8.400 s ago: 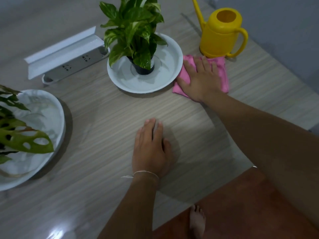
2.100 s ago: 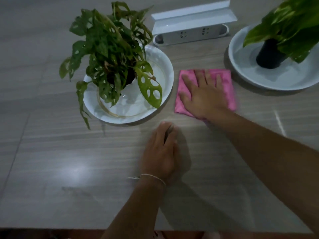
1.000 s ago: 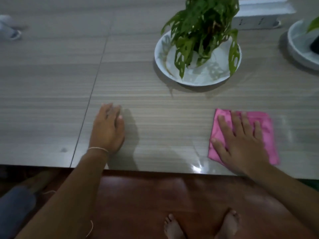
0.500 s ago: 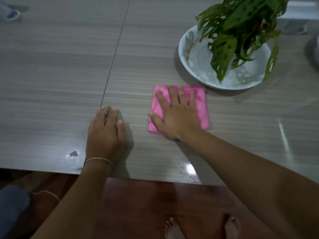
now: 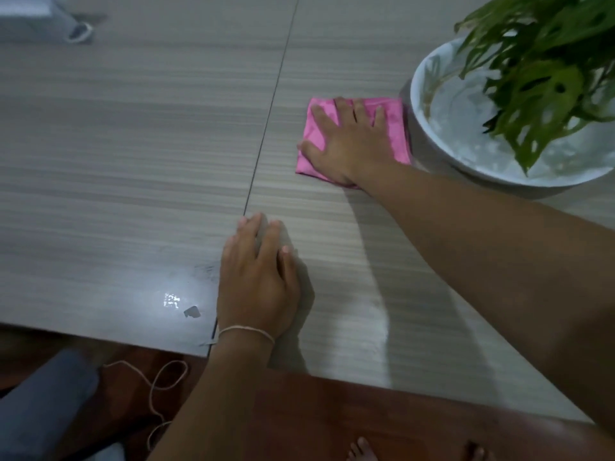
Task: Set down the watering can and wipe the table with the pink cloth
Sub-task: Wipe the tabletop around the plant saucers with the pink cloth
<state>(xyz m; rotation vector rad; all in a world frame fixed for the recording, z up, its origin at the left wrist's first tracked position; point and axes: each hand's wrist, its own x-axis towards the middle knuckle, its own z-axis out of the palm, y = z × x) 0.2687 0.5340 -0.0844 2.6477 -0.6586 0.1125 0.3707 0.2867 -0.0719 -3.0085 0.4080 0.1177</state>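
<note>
Since half a second ago my right hand (image 5: 346, 141) has pushed the pink cloth (image 5: 397, 134) up beside the plant dish (image 5: 421, 128), fingers spread flat on it, because this soft, light cloth slides only under a pressing palm, while my left hand (image 5: 258, 281) rests flat on the table (image 5: 133, 161).

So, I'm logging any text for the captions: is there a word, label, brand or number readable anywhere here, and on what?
None can be read.
The pink cloth under the right hand is plain.
The white dish of the plant shows no marking.
The table shows only wood grain and a glare patch.
The white object at the far left corner is too blurred to tell.
</note>
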